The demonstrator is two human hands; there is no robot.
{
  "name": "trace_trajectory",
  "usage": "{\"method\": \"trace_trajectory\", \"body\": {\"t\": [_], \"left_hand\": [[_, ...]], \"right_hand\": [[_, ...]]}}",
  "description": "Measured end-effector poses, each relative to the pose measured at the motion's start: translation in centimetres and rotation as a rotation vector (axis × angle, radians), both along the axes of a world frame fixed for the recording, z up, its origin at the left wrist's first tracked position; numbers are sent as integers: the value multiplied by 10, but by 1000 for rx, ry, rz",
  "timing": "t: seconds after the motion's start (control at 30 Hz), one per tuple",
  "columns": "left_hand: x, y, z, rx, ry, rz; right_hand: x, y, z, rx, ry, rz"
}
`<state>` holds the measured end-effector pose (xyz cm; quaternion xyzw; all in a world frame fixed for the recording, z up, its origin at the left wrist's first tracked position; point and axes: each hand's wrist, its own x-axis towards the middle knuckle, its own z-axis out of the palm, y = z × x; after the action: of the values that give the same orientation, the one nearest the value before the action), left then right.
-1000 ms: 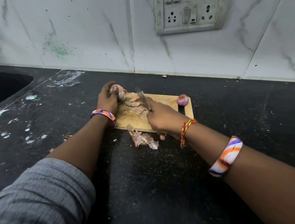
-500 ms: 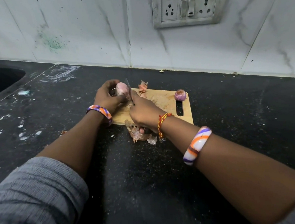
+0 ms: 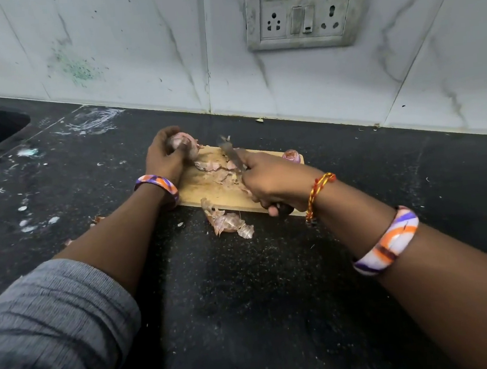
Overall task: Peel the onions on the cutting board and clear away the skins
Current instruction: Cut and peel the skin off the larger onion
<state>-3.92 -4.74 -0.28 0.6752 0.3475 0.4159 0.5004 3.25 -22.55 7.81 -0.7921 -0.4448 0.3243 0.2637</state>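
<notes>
Desk (image 3: pixel 246 301) of speckled black stone under marble wall tiles (image 3: pixel 136 46), socket plate (image 3: pixel 300 11) above, cutting board (image 3: pixel 207 193) mid-desk, my left hand (image 3: pixel 162 159) gripping onion (image 3: pixel 184 144) at its far-left corner, my right hand (image 3: pixel 268 182) gripping knife (image 3: pixel 232 154), skins (image 3: pixel 228 222) on board and desk.

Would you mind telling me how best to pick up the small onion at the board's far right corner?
Pinch the small onion across its rounded sides from above. It sits free on the cutting board with open space around it, just beyond the right hand.
</notes>
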Motion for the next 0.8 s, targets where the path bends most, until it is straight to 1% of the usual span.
{"method": "trace_trajectory", "body": {"t": [0.1,0.13,0.23,0.4,0.6,0.7,0.8], "left_hand": [[-1,-2,1,-46,-4,-27],[0,-4,2,-27,19,-26],[4,-11,2,123,114,-8],[7,-12,-2,282,203,5],[5,-10,-2,263,191,-19],[5,-9,-2,243,229,-96],[5,-10,-3,286,279,-88]], "right_hand": [[-8,2,-4,101,2,-63],[-10,4,-6,139,5,-74],[-19,10,-11,196,-23,-45],[-27,13,-24,152,-64,-16],[-29,23,-32,169,-100,-27],[-27,25,-36,141,-117,-43],[-25,26,-39,108,-106,-35]]}}
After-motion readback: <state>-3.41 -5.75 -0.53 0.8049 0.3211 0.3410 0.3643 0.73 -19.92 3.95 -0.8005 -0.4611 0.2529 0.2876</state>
